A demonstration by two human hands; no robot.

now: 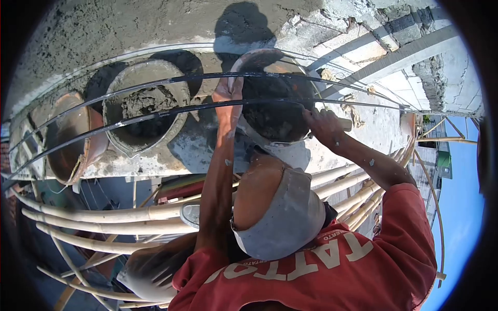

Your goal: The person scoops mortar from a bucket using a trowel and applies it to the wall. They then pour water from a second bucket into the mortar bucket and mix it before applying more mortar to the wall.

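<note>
Neither of my own hands is in view. Below me a person in a red shirt (pixel 311 280) and a grey cap (pixel 282 223), seen from above and behind, leans over a dark mortar bucket (pixel 277 116). That person's left hand (pixel 228 89) is at the near-left rim of this bucket. The person's right hand (pixel 327 125) is closed around the handle of what looks like a trowel (pixel 345 124), whose blade points into the bucket. To the left stands a second bucket (pixel 116 93) holding wet grey mortar (pixel 148 103).
Two thin dark rods or cables (pixel 207 106) cross in front of the buckets. A brown tub (pixel 67 124) sits at the far left of the mortar-splashed ledge (pixel 197 155). Bamboo poles (pixel 114 213) run below it. Wet plaster (pixel 129 26) covers the wall; a slanted beam (pixel 399 57) crosses brickwork.
</note>
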